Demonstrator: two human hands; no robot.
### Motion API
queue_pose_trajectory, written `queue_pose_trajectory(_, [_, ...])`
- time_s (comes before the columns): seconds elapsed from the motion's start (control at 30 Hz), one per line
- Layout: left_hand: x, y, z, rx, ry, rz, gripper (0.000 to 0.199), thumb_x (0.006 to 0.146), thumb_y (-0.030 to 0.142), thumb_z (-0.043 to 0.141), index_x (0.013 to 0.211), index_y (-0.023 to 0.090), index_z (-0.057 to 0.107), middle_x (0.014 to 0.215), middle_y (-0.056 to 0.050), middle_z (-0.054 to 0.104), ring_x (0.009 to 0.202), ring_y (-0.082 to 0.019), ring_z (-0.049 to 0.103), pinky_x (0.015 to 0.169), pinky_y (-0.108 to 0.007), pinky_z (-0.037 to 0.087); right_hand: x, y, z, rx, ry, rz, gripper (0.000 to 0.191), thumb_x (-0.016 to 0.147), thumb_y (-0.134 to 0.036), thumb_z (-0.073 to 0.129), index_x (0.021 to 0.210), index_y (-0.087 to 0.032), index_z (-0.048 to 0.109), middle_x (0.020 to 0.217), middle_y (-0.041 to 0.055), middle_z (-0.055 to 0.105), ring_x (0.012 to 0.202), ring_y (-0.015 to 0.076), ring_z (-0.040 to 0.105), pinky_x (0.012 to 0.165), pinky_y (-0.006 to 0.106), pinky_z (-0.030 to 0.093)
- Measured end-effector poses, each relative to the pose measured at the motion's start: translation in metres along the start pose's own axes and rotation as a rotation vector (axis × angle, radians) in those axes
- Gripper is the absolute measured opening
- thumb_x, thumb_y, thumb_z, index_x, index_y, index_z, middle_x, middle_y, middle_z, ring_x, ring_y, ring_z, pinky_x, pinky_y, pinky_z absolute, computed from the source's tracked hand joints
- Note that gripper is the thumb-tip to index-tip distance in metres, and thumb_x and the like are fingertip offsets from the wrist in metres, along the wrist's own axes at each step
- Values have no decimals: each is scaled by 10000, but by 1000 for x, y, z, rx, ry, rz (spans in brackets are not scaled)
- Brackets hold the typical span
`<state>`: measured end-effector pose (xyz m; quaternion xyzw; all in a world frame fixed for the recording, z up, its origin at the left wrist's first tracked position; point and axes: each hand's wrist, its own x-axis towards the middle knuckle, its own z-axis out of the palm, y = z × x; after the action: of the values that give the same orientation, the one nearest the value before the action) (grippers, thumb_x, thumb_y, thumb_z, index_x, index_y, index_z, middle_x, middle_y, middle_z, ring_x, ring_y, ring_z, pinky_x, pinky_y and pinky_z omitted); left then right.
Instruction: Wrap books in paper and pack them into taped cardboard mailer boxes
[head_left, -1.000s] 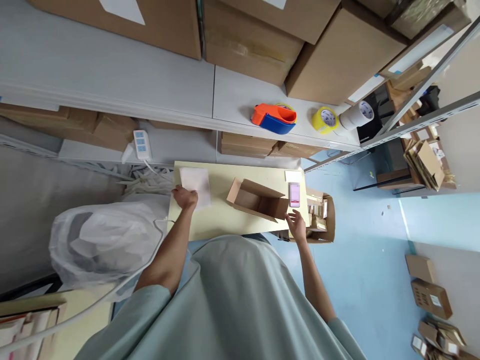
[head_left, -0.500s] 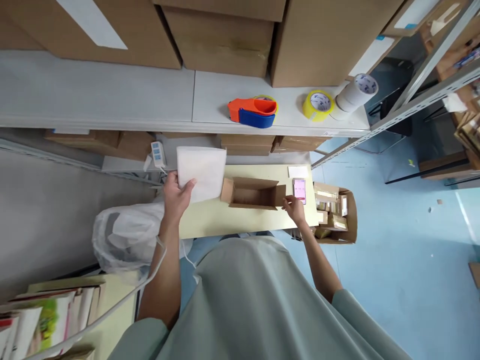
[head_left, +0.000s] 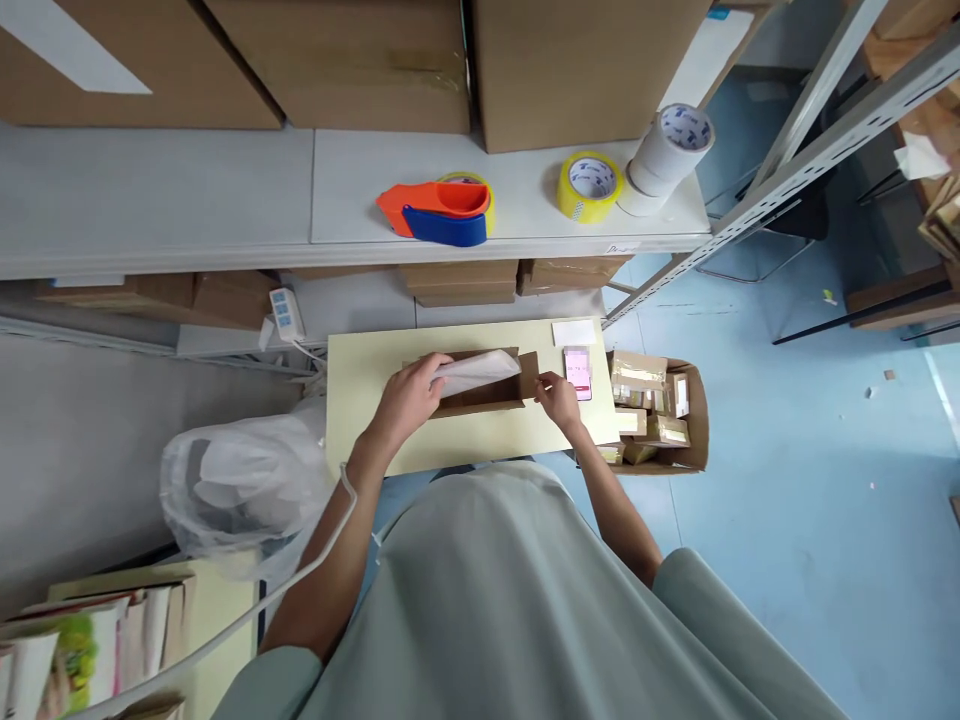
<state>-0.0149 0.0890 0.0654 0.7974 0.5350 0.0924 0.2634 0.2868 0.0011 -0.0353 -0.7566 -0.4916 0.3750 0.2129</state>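
Note:
My left hand point(head_left: 414, 396) is closed round one end of a flat white packet point(head_left: 480, 371), perhaps foam or paper wrap. The packet is tilted, partly within the mouth of an open cardboard box point(head_left: 480, 405). At the box's right end, my right hand point(head_left: 557, 398) pinches the edge of the raised flap point(head_left: 529, 372). The box stands on a pale yellow table point(head_left: 360, 380). Just right of it lie a phone point(head_left: 577, 373) with a lit pink screen and a white slip of paper point(head_left: 574, 333). My left hand hides the box's left end.
Above the table, a grey shelf point(head_left: 225, 190) holds an orange and blue tape dispenser point(head_left: 442, 213), yellow tape point(head_left: 589, 188), white rolls point(head_left: 667, 155) and large cartons. A carton of small boxes point(head_left: 697, 420) stands right; a clear plastic bag point(head_left: 240, 480) is left. A white cable point(head_left: 315, 560) crosses my left forearm.
My left hand has brought the white packet right and down, from beside the box into its opening. My right hand stays at the right flap. The camera view has shifted slightly.

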Motion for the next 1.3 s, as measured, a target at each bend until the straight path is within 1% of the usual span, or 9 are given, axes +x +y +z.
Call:
queue_pose_trajectory(0.1, [11,6,18,34,-100,25,338,1000,172,600,1308,257,709,1320,-81,805,1190,-314,758,980,-369,573,0,0,0,13,5,-3,147,1105,-264,586,1073,-222,723,1006,70,875,805,233,856,720,289,586])
queue_pose_trajectory(0.23, [20,4,41,53,-208,13,373,1009,156,572,1331,270,722,1314,-83,809,1200,-317,756,991,-381,573,-1,0,2,41,9,6,152,1101,-254,575,1057,-227,718,1063,76,874,803,231,854,726,292,600])
queue_pose_trajectory(0.53, [25,-18,89,92,-298,-41,446,965,84,604,1323,305,752,1249,-75,836,1189,-322,777,987,-379,576,-6,3,7,101,33,34,159,1110,-259,563,1056,-220,707,986,73,856,796,230,856,711,277,596])
queue_pose_trajectory(0.7, [31,-26,109,37,-346,-115,441,896,80,685,1259,299,805,1216,-81,851,1181,-329,789,1030,-389,594,-9,3,10,91,42,49,163,1116,-256,559,1030,-226,694,947,62,844,783,227,850,707,277,588])
queue_pose_trajectory(0.93, [32,-34,120,-9,-404,-99,458,950,109,649,1363,264,776,1361,-105,811,1296,-320,751,1133,-404,565,-18,6,10,57,41,59,159,1108,-284,551,1035,-224,679,960,78,854,800,236,849,680,281,573])
queue_pose_trajectory(1.03, [26,-35,117,-18,-379,-79,505,960,121,636,1438,243,745,1423,-115,785,1350,-326,726,1177,-413,549,-21,6,10,72,43,73,164,1099,-290,547,1044,-212,680,940,81,852,791,238,852,672,280,571])
queue_pose_trajectory(1.13, [12,-37,110,-17,-309,-16,556,977,148,622,1526,218,679,1546,-126,713,1430,-335,668,1229,-449,517,-23,5,9,60,37,78,166,1088,-291,547,1046,-206,683,900,71,846,789,239,857,680,275,575])
queue_pose_trajectory(1.23, [-9,-41,101,-4,-178,14,528,983,173,634,1506,237,676,1553,-125,698,1467,-349,615,1264,-501,479,-26,4,6,29,44,60,171,1078,-303,558,1056,-202,693,987,86,858,777,232,858,670,271,570])
queue_pose_trajectory(1.3, [-27,-43,96,9,-38,-31,475,986,215,675,1460,245,688,1497,-145,712,1459,-379,592,1264,-545,459,-28,3,4,27,39,45,189,1082,-324,560,1091,-201,704,1022,94,860,773,232,856,659,275,568])
